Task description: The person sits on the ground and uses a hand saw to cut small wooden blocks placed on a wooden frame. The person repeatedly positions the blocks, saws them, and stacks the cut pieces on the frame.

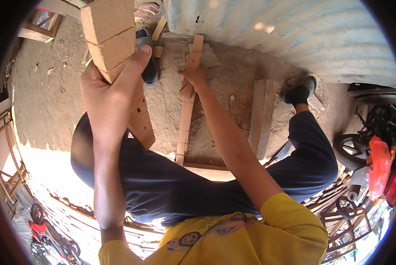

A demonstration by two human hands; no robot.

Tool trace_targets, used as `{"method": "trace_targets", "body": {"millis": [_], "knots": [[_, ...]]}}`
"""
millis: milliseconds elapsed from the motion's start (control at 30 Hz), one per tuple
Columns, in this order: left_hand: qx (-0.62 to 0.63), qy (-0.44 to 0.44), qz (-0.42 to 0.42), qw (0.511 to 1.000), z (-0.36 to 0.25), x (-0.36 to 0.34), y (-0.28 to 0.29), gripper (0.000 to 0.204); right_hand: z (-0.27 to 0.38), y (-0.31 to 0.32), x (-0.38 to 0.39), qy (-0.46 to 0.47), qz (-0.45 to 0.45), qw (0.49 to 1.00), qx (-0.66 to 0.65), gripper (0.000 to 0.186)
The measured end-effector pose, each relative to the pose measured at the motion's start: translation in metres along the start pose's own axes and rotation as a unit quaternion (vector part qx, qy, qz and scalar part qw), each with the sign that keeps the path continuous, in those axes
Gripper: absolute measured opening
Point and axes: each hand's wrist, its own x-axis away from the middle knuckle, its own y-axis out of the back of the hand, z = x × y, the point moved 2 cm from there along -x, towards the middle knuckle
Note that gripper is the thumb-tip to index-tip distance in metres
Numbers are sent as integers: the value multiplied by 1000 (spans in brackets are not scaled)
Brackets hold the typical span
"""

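Note:
My left hand (108, 90) is raised at the left, wrapped around a thick brown wooden plank (109, 27) with the thumb pressed on its side. Cross lines like grooves mark the plank, which also shows below the hand with small dark holes. Lower and further right, my right hand (194, 77) grips a narrow wooden strip (184, 128). This strip slants from near the metal sheet towards my lap and carries several cross lines. The fingers of the right hand are partly hidden.
A loose wooden beam (262, 115) lies on the dirt floor (47, 99) beside my right foot. A corrugated metal sheet (286, 33) stands ahead. At the right are a motorbike wheel (351, 151) and a red plastic bag (378, 165). A dark shoe (150, 66) sits near the plank.

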Motion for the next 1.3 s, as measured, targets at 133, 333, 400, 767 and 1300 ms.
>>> {"method": "trace_targets", "body": {"millis": [133, 333, 400, 767, 1300], "knots": [[87, 44, 11, 995, 23, 0, -9, 17, 15, 35, 80, -25, 36, 977, -207, 102], [188, 224, 94, 952, 53, -4, -82, 28, 40, 101, 210, 222, 290, 896, -251, 85], [206, 252, 95, 941, 55, -10, -118, 33, 43, 111, 217, 220, 209, 937, -174, 77], [-435, -37, 201, 877, 182, -41, -193, 100, -90, 215, 223, 49, -312, 949, 24, 45], [-455, 140, 163, 864, 271, -34, -156, 50, -39, 151, 107, 184, -197, 963, 16, 56]]}}
